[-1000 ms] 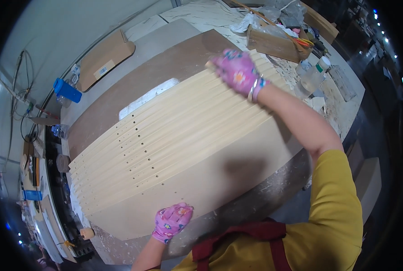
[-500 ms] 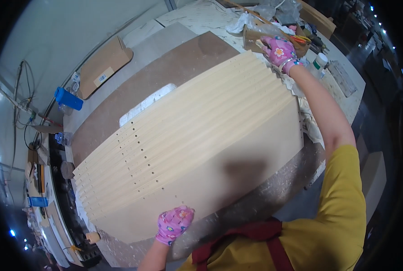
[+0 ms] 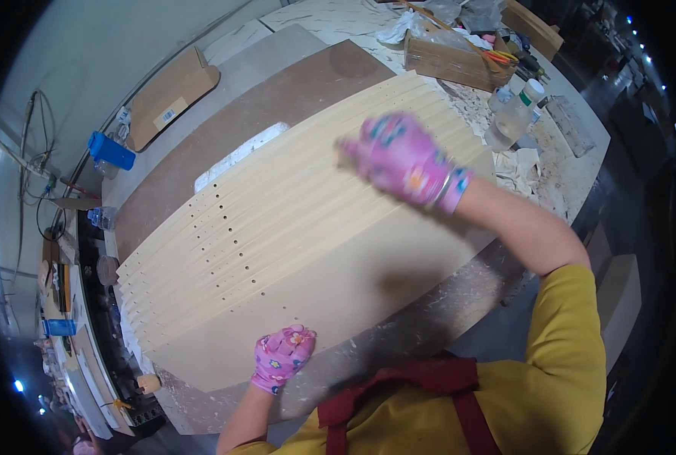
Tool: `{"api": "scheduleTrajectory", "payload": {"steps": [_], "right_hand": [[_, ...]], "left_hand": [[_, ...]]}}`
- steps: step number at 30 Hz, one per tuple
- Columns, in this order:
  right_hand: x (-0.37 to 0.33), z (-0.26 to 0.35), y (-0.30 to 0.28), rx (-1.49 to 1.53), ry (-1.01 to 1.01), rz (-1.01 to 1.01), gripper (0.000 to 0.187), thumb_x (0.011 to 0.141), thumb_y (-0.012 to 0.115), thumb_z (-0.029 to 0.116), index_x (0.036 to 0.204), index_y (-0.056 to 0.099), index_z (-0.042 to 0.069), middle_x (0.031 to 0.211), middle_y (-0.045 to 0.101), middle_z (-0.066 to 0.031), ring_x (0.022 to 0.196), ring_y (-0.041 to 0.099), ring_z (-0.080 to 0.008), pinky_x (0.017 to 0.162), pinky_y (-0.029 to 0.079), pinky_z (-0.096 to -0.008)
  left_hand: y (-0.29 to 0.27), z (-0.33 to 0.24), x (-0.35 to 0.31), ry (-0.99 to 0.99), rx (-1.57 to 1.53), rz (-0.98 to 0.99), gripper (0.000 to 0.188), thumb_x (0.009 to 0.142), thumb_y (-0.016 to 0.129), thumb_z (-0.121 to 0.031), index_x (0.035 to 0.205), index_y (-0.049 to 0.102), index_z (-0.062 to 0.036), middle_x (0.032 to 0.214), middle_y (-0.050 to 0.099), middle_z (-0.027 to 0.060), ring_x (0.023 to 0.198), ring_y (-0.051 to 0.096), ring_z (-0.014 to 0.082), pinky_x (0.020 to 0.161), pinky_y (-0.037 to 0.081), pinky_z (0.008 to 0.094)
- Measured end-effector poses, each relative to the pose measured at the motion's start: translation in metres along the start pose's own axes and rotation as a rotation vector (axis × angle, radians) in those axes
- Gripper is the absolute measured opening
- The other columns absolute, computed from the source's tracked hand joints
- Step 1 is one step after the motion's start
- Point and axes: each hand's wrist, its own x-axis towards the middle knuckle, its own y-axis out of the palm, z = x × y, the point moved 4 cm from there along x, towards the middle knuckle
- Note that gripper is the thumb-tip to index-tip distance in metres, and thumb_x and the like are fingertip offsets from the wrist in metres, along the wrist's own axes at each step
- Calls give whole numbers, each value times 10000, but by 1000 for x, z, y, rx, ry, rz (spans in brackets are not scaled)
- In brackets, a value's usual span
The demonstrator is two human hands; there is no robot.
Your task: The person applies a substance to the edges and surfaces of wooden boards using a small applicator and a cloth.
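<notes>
A stack of pale wooden boards (image 3: 277, 205) lies overlapped like steps across the bench, with small drilled holes in rows toward the left end. The nearest board (image 3: 338, 318) shows its broad flat face. My right hand (image 3: 402, 159), in a pink flowered glove, is over the right half of the stack, closed and smeared by motion. A small brownish bit shows at its fingertips, too blurred to name. My left hand (image 3: 283, 355), gloved alike, rests closed at the near edge of the nearest board; its fingertips are hidden.
Brown sheets (image 3: 345, 68) lie beyond the stack. A wooden box (image 3: 451, 64) of tools and plastic bags stands at the far right, near a clear bottle (image 3: 511, 121) and a grey block (image 3: 569, 125). Cardboard (image 3: 172, 98) and a blue item (image 3: 110, 150) sit along the far left.
My right hand has come from beside the tool box, leftward and nearer, over the boards. My left hand stays at the near edge; the whole view has shifted slightly.
</notes>
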Motion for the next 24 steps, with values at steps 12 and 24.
{"api": "scheduleTrajectory", "payload": {"steps": [12, 24], "right_hand": [[-57, -106, -13, -161, 351, -274, 394, 909, 536, 373, 1246, 603, 180, 1055, 638, -125, 978, 619, -334, 872, 451, -467], [48, 200, 61, 358, -35, -39, 268, 888, 533, 321, 982, 653, 101, 855, 640, -152, 818, 637, -316, 780, 478, -456]], "left_hand": [[3, 4, -4, 7, 29, -4, 195, 783, 669, -160, 976, 666, -189, 978, 655, 8, 868, 648, 162, 571, 527, 323], [12, 7, -21, 10, -128, -95, 252, 759, 670, -152, 1010, 661, -172, 1016, 645, 30, 939, 638, 195, 649, 547, 348]]}}
